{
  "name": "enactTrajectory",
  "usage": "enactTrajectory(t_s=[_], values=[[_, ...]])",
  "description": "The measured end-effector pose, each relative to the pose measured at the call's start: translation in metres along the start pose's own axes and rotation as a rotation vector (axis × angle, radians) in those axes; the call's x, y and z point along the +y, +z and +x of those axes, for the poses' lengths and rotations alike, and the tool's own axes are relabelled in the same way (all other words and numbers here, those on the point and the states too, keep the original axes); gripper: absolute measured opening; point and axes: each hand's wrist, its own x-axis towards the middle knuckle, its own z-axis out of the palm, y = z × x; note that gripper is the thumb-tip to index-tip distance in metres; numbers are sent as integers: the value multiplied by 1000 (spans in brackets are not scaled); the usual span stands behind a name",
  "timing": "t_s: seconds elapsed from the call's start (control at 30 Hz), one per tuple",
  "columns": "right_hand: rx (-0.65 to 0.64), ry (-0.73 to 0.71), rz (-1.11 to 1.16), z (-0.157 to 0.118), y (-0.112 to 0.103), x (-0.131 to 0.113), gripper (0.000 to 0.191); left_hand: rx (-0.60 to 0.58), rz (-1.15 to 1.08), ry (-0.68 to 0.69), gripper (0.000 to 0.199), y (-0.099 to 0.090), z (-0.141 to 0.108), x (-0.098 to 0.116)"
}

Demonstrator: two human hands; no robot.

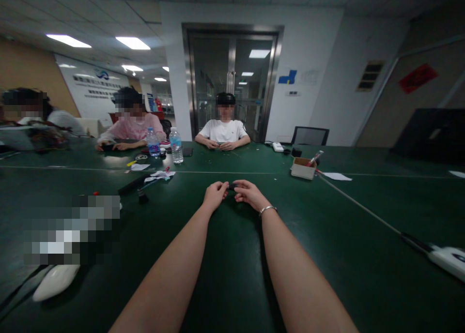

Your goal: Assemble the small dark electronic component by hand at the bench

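Observation:
Over the middle of the green table, a small black object point(231, 187) sits between my two hands; it is too small to tell its kind. My left hand point(215, 195) pinches its left end between thumb and fingers. From the other side my right hand point(250, 195), with a silver bracelet point(268, 209) at the wrist, has its thumb and fingertips closed around the right end. Fingers cover part of the object.
The green table point(232, 284) carries water bottles point(176, 148), crumpled paper point(160, 175) and a black strip point(133, 184) at left, a small cardboard box point(303, 168) and a white power strip point(448, 260) with its cable at right. Several people sit across and at left.

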Motion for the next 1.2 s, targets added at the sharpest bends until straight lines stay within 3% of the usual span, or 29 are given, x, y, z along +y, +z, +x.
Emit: enactTrajectory(t_s=[0.07,0.23,0.37,0.5,0.67,0.83,0.93,1.2], values=[[0,-13,4,0,0,0,33,9,4,-3,39,0,1,-1],[21,15,-63,-1,1,-1,19,-2,0,7,39,0,1,-1],[29,-12,-28,-1,1,-3,28,5,-4,-3,39,0,1,0],[45,33,-55,-1,1,-3,23,3,-7,5,40,0,0,1],[36,-45,-51,-2,0,-2,40,5,-10,0,40,-1,-2,3],[55,8,-80,-1,0,0,22,15,6,0,40,0,-2,4],[21,-33,-75,-1,0,0,27,9,8,0,42,-1,-3,5],[-56,-44,-13,-2,-4,0,26,31,369,18,60,-7,-9,15]])
